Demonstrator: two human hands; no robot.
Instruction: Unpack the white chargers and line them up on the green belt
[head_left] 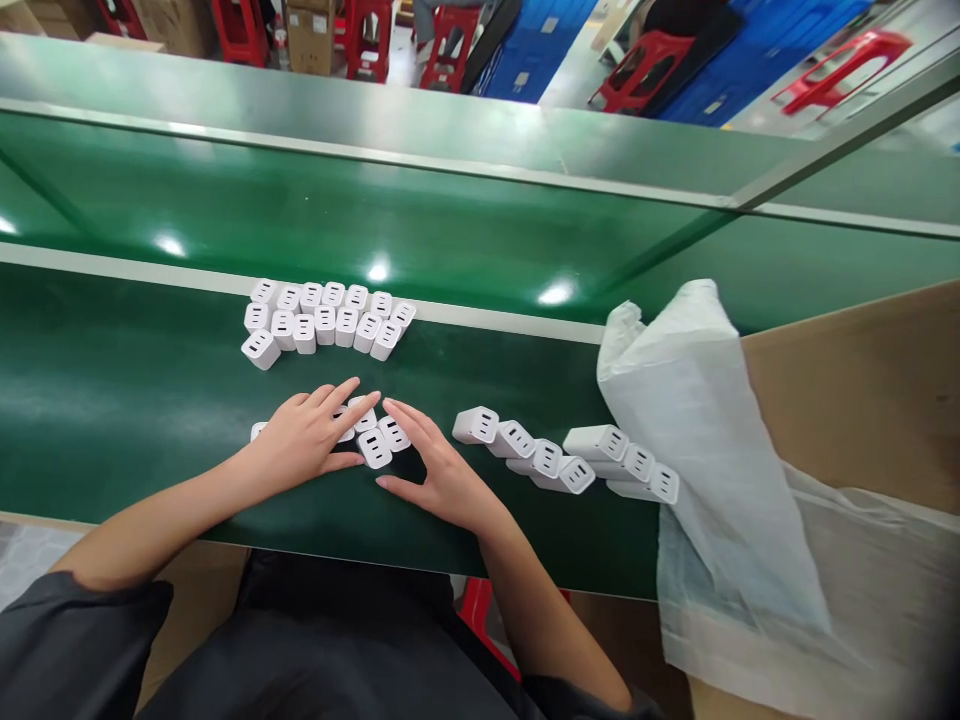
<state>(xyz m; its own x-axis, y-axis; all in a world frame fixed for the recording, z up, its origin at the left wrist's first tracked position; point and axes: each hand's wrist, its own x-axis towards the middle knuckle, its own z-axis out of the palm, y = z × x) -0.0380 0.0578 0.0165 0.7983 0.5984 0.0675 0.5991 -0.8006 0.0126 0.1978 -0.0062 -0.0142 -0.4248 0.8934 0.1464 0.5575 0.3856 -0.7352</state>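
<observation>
Several white charger blocks (374, 449) with slots in their end faces stand close together between my hands on the green table. My left hand (304, 435) reaches over this cluster from the left, its fingers spread and partly covering some blocks. At the cluster's right side is my right hand (435, 465), thumb and fingers apart; whether it touches the nearest charger block (394, 433) I cannot tell. Part of another white block (258, 430) peeks out behind my left wrist.
Farther back, white charger blocks (325, 322) stand in curved rows. More blocks (514, 439) lie tilted to the right, beside a white plastic bag (697, 400) and a cardboard box (855, 390). A raised ledge (487, 315) runs behind the green tabletop (112, 400).
</observation>
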